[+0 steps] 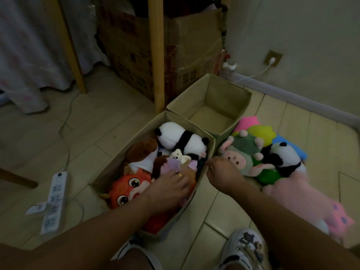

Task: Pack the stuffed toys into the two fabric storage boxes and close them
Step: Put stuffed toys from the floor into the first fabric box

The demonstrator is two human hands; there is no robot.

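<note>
Two boxes: near box (124,158) overfull, left hand (171,186) pressing toys flat-fingered, right hand (222,175) pinching its rim; lid risks not closing.

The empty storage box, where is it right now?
In the head view, the empty storage box sits right of centre, behind the filled box, beside the wooden post.

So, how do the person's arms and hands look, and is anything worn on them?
Both forearms are bare, with no sleeve, watch or bracelet in view. The left hand wears a thin gold-coloured ring on one finger. The right hand shows no ring or glove. The dim light hides finer detail.
</note>
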